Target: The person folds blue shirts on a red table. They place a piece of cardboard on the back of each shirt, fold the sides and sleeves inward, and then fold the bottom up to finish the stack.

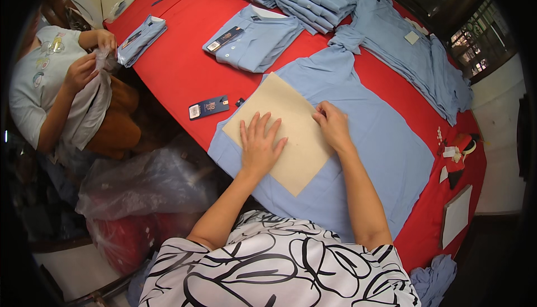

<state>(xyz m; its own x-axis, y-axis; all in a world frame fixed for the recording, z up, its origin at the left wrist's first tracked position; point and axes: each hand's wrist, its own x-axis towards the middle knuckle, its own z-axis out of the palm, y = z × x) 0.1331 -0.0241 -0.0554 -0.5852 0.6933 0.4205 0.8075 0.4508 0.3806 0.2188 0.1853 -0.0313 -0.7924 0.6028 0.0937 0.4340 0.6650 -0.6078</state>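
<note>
A light blue shirt (386, 144) lies spread on the red-covered table in front of me. On top of it rests a beige cardboard sheet (296, 158), set at a slant. My left hand (262, 144) presses flat on the cardboard with its fingers spread. At the sheet's right edge, my right hand (333, 125) is closed in a pinch; whether it grips the cardboard, the shirt cloth or something small is hidden. A dark blue hang tag (208, 107) lies on the table left of the cardboard, beside a smaller dark label (240, 102).
Beyond the cardboard sits a folded blue shirt (257, 41) with a tag. Stacked folded shirts (313, 5) and loose ones (403, 49) line the far side. A roll of tape (470, 147) lies at right. Another person (67, 83) handles clear plastic at left, above a plastic bag (145, 186).
</note>
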